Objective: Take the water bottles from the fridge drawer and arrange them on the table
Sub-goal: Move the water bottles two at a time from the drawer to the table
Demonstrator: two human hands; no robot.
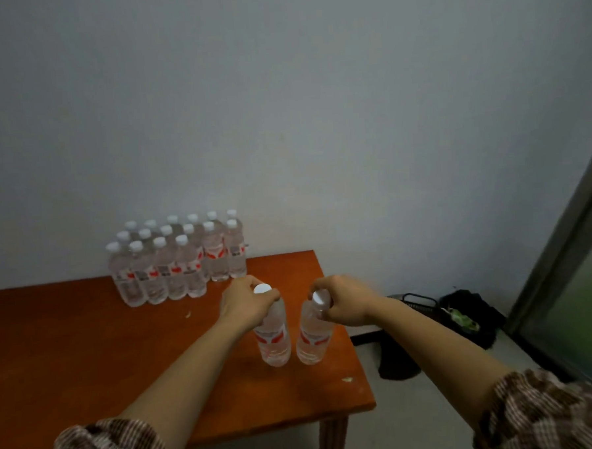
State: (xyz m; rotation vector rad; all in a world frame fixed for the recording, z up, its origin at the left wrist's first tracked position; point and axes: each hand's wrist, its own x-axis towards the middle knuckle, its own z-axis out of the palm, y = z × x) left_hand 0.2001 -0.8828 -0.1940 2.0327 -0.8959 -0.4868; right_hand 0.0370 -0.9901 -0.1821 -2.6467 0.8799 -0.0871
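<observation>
Left hand [245, 304] grips left bottle [273, 335] by neck, right hand [343, 302] grips right bottle [312, 333] likewise; both upright above tabletop [88, 338], probably bound for block of bottles [176, 261].

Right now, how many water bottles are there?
18 water bottles: a cluster of sixteen at the table's far edge, one in the left hand, one in the right hand. Some may be hidden.

— How many clear plastic water bottles with white caps and red labels [173, 265] do we count in the group by the wall?
— We make it sixteen: six at the back, six in the middle, four in front.
— And nearer us?
— Two more, one in our left hand [247, 306], one in our right hand [346, 304]. Eighteen in all, on one orange-brown wooden tabletop [71, 339].
</observation>
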